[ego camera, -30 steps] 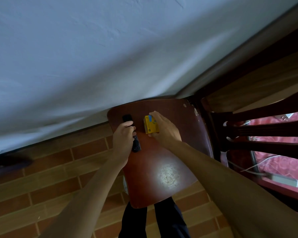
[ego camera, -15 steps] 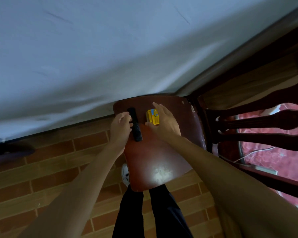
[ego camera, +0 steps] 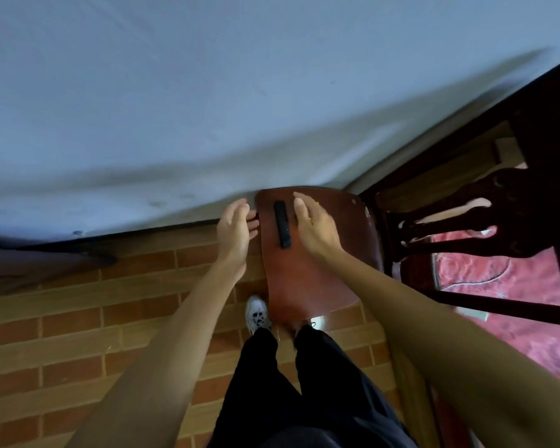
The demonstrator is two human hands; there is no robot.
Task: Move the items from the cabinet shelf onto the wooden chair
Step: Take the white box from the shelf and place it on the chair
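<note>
A black remote (ego camera: 282, 224) lies flat on the reddish-brown wooden chair seat (ego camera: 307, 279), near its far edge. My left hand (ego camera: 236, 231) hovers just left of the seat with fingers apart and nothing in it. Over the seat to the right of the remote, my right hand (ego camera: 314, 226) is spread, palm down. Only thin slivers of the yellow box (ego camera: 310, 218) peek out from beneath it. I cannot tell whether that hand still touches the box.
A pale wall (ego camera: 207, 92) rises right behind the chair. The chair's dark carved back (ego camera: 459, 221) stands at the right, with red patterned fabric (ego camera: 514, 286) beyond it. Below are a brick-patterned floor (ego camera: 78, 318), my dark trousers and a white shoe (ego camera: 256, 313).
My left hand has let go of the black remote and drawn off to the left. My right hand has flattened over the yellow box, hiding most of it. The view has tilted.
</note>
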